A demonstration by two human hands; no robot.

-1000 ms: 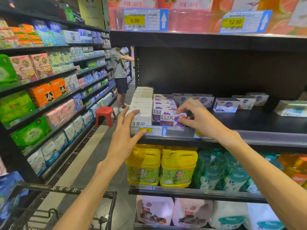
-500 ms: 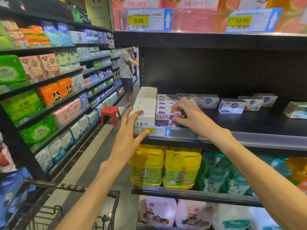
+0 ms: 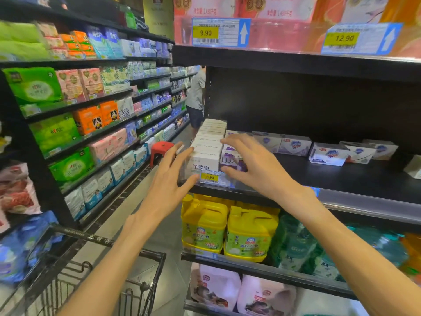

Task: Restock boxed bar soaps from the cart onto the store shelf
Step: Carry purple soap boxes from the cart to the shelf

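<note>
Both hands have let go since the earlier frame: the right hand [image 3: 257,165] has released the purple soap box [image 3: 230,159] and hovers spread-fingered, and the left hand [image 3: 169,179] is spread beside the white soap boxes [image 3: 208,144]. Boxes sit on the shelf [image 3: 341,179] front; the cart [image 3: 102,270] stands lower left.

R hand [image 3: 257,165] blurred, hides purple soap box [image 3: 230,156].

I count 2 yellow jugs [image 3: 204,226], 1 red stool [image 3: 161,148]. 3 price tags [image 3: 221,31], approx. 5 blue-logo soap boxes [image 3: 328,154].
</note>
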